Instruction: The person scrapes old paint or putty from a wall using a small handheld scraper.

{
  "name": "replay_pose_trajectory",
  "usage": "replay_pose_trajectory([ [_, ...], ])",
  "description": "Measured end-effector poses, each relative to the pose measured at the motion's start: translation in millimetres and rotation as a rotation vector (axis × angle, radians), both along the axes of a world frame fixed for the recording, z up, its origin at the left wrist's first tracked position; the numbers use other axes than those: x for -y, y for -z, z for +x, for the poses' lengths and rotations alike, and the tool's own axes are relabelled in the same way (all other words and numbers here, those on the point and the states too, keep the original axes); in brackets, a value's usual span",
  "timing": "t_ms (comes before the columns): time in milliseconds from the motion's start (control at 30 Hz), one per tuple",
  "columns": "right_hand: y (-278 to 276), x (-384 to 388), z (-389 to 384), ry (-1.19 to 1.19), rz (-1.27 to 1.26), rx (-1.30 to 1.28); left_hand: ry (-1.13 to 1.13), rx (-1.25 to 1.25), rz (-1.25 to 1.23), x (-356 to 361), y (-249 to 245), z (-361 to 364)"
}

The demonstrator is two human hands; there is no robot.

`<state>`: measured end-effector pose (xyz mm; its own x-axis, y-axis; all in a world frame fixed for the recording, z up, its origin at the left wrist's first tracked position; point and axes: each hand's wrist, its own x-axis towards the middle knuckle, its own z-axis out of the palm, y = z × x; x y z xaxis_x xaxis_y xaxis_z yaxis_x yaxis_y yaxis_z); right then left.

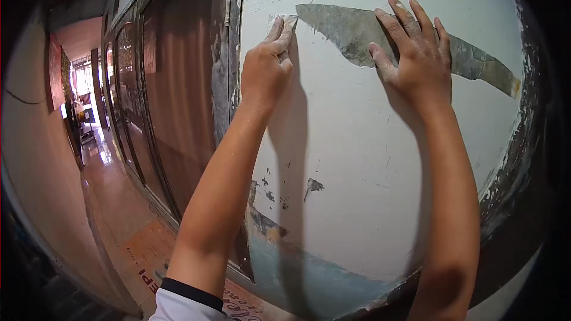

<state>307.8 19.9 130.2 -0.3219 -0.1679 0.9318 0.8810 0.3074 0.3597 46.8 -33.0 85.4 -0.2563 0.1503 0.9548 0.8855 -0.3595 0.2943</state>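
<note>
My left hand is closed round a small, thin, flat scraper, two whitened fingers pressing it flat to the wall. Most of the scraper is hidden by the fingers. It touches the left tip of a long bare grey patch where the white paint is gone. Over that patch my right hand lies with fingers spread, dusted with white powder and holding nothing. Ragged paint edges border the grey strip, which runs on to the right past this hand.
Smaller chipped spots mark the lower wall, with a bluish-green area beneath. A dark wooden door frame stands left. Printed cardboard lies on the hallway floor. Dark, flaking trim edges the wall's right side.
</note>
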Motion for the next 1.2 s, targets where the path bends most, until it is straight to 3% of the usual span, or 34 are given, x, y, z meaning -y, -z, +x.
replay_pose_trajectory([
  [100,3,4,-1,-0.003,-0.002,-0.011,-0.062,-0.099,0.094,0,3,-2],
  [133,2,-4,-1,-0.023,0.063,-0.018,0.038,-0.050,0.012,4,3,1],
  [367,1,-10,0,-0.021,0.082,-0.015,-0.011,-0.075,0.013,2,-2,-2],
  [433,1,-4,0,-0.009,0.061,-0.023,0.118,-0.068,0.067,-3,-1,-8],
  [533,1,-5,-1,-0.029,0.058,-0.024,-0.014,-0.095,0.030,0,-8,-9],
  [700,2,1,-2,-0.010,0.056,-0.026,0.066,-0.052,0.016,-1,-4,-12],
  [800,0,-5,-1,-0.015,0.074,-0.025,0.069,0.047,-0.115,14,-17,-1],
  [900,2,-5,-2,-0.027,0.073,-0.035,0.009,-0.096,0.051,-3,-11,-14],
  [1033,2,1,-1,-0.019,0.013,-0.024,0.071,-0.075,0.125,-13,-11,-18],
  [1167,2,-9,-1,-0.043,0.080,-0.034,-0.014,-0.106,0.062,-7,-20,-18],
  [1200,2,-7,-1,-0.043,0.079,-0.034,0.071,-0.051,0.034,-4,-16,-16],
])
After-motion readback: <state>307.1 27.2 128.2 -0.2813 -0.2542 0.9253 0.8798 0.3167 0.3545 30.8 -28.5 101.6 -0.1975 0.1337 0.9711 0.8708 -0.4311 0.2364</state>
